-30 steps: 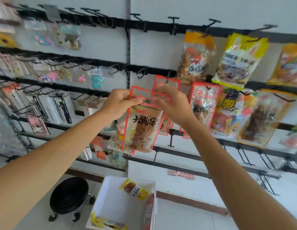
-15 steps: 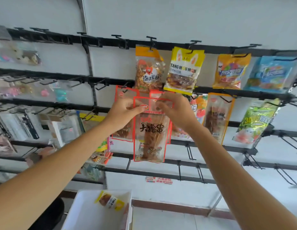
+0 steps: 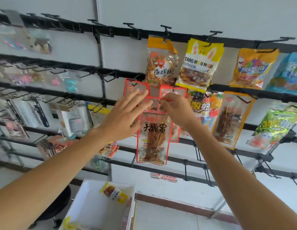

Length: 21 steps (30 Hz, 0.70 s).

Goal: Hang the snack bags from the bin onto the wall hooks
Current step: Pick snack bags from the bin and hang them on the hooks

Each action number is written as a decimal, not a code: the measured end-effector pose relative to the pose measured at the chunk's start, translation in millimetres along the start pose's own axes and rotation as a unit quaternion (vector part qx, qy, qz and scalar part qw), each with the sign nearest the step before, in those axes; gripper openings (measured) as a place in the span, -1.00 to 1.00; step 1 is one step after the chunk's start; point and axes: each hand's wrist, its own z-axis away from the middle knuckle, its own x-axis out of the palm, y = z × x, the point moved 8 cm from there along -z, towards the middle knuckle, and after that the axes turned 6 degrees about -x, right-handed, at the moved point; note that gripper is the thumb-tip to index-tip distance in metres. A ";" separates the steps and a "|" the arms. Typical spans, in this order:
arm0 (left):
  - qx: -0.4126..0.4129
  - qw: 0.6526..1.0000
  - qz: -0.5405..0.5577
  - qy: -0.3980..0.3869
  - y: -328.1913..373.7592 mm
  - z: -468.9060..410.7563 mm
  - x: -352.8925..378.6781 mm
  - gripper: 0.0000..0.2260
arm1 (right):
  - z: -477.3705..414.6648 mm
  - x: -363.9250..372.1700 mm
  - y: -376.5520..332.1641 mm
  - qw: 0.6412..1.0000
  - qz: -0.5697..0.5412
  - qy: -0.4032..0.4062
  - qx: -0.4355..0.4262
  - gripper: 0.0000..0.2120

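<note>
Head view: my left hand (image 3: 126,115) has let go of the red-edged clear plastic snack bag (image 3: 152,135), fingers now spread straight. My right hand (image 3: 176,110) still pinches its top edge, just under the black metal wall rack's (image 3: 121,74) second rail, above the white bin (image 3: 84,205).

Red-edged clear snack bag (image 3: 151,135), brown skewered strips inside, upright before the rack, top edge pinched by the right hand (image 3: 176,112), straight fingers of the left hand (image 3: 126,117) at its upper left corner; on a hook or not, impossible to tell. Just behind, left red-edged bag (image 3: 132,90) and right red-edged bag (image 3: 173,92) at the second rail. Above, on the wall hooks (image 3: 166,28) of the top rail, side by side: orange-topped bag (image 3: 161,63), yellow bag (image 3: 198,63), orange bag (image 3: 252,68), blue bag (image 3: 289,72). Below, white bin (image 3: 88,201), small yellow packet (image 3: 114,193) against its far wall.
</note>
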 end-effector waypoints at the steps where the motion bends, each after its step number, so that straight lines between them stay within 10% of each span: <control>1: 0.004 1.000 -0.014 -0.009 -8.1 3.8 4.8 -0.43 | -7.7 8.0 -3.1 1.000 0.002 -0.002 -0.004 -0.84; 21: 0.060 0.995 -0.068 -0.043 -150.2 -24.5 83.2 -0.47 | -123.9 100.8 19.7 0.997 -0.044 0.055 0.032 -0.85</control>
